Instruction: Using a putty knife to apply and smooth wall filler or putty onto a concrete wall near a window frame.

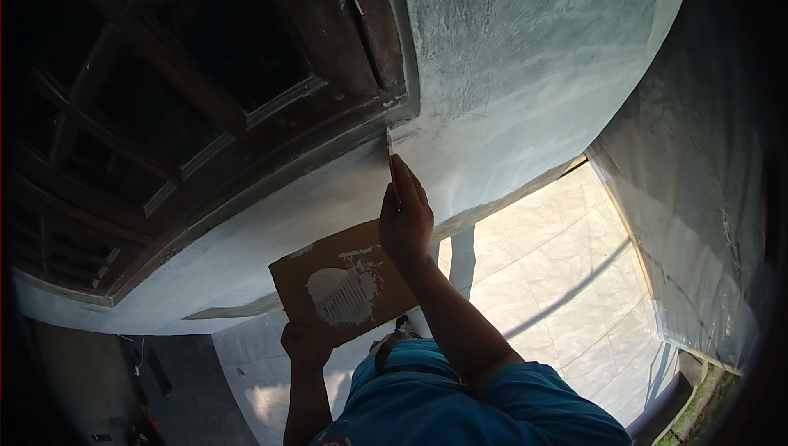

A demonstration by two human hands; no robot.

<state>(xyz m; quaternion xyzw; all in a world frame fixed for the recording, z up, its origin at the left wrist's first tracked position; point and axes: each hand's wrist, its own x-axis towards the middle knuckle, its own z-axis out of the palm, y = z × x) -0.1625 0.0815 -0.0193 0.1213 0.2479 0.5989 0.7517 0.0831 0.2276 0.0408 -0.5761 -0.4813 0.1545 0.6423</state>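
My right hand [407,220] is closed around a putty knife [390,147] held upright. The blade's tip meets the grey-white plastered wall [525,60] just under the lower corner of a dark wooden window frame [349,77]. A pale smear of filler [404,129] lies on the wall by the blade. Lower down, my left hand [306,345] grips the near left edge of a flat brown board [294,276]. White putty [343,292] is spread on the board, with ridged marks across it. My right wrist passes over the board's right side.
Dark glass panes [238,32] fill the window at the upper left. Sunlit pale floor tiles [558,269] lie below on the right, crossed by shadow. A grey, translucent-looking sheet [681,159] hangs along the right. Dark objects at the lower left are hard to make out.
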